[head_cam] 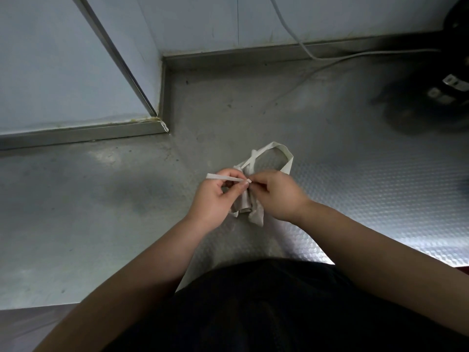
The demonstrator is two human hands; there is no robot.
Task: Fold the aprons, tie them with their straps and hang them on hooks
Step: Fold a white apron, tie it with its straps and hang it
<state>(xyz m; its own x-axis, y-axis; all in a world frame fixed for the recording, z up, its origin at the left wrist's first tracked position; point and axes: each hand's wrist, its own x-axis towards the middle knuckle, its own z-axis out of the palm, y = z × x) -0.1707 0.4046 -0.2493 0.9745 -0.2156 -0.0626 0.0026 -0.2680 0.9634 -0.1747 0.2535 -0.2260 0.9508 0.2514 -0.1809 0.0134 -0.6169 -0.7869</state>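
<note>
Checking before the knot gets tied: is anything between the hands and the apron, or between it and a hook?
Nothing visible. The left hand and right hand both pinch the strap at the folded apron. No hook is in view, so that path cannot be judged.

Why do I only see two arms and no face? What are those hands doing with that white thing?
There is no robot here. A person wears one camera on their head, looking down, so you see only their arms. The left hand and right hand hold a small folded apron over a grey metal counter. Both pinch its thin white strap, as if tying it. Another strap makes a loop behind the hands. A white cable lies farther back.
</note>
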